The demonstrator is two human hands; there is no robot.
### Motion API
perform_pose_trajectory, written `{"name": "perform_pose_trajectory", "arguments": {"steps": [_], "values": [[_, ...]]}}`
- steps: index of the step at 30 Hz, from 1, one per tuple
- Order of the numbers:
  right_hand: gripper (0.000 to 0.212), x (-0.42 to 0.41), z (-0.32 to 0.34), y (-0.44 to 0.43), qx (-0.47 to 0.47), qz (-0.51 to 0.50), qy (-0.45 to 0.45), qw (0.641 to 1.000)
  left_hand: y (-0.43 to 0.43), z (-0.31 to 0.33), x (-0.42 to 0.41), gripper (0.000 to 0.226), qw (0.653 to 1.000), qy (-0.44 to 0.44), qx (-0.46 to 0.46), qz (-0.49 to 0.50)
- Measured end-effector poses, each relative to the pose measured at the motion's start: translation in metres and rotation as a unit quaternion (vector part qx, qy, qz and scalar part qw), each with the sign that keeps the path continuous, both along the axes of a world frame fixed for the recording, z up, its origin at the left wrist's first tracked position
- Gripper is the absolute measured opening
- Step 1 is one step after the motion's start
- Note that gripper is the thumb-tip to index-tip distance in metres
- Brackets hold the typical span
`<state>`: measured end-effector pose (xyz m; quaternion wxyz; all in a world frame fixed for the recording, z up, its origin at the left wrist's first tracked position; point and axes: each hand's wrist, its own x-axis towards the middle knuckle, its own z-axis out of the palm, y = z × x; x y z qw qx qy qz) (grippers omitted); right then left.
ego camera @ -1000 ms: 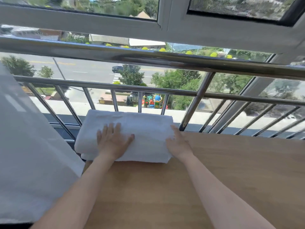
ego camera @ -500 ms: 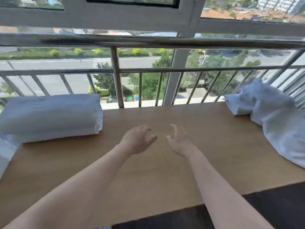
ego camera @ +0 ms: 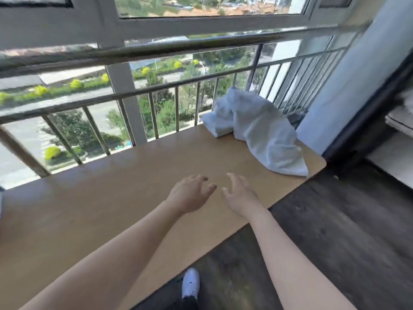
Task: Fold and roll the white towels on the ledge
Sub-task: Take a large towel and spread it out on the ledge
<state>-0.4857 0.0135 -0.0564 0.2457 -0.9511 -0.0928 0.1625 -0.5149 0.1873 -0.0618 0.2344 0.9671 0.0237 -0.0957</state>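
A crumpled white towel lies heaped at the far right end of the wooden ledge, partly draped over a folded white towel by the railing. My left hand and my right hand hover side by side above the bare middle of the ledge, fingers loosely spread, holding nothing. Both hands are well short of the towels, down and to the left of them. The rolled towel from before is out of view on the left.
A metal railing with thin bars runs along the far edge of the ledge in front of the window. A white wall closes the right end. Dark wood floor and my white shoe lie below the ledge.
Both hands have let go of the rolled towel on the left and moved right, empty. The view has swung right, so the rolled towel has left the frame and the crumpled pile has come closer.
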Motion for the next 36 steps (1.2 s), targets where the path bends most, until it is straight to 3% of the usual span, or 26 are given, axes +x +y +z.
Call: {"name": "perform_pose_trajectory", "arguments": {"steps": [12,22,30,36], "values": [[0.057,0.131,-0.008,-0.135,-0.04,-0.079,0.042,0.995,-0.103,-0.046,0.185,0.063,0.997,0.054,-0.032,-0.048],[0.059,0.242,-0.027,-0.157,-0.014,-0.136,0.078,0.988,-0.108,-0.047,0.304,0.062,0.998,0.041,-0.043,0.003],[0.059,0.347,-0.051,-0.175,-0.034,-0.175,0.012,0.984,-0.122,-0.057,0.399,0.068,0.998,-0.012,-0.034,0.05],[0.08,0.439,-0.078,-0.186,-0.099,-0.206,-0.017,0.973,-0.137,-0.071,0.468,0.1,0.957,-0.084,-0.117,0.253]]}}
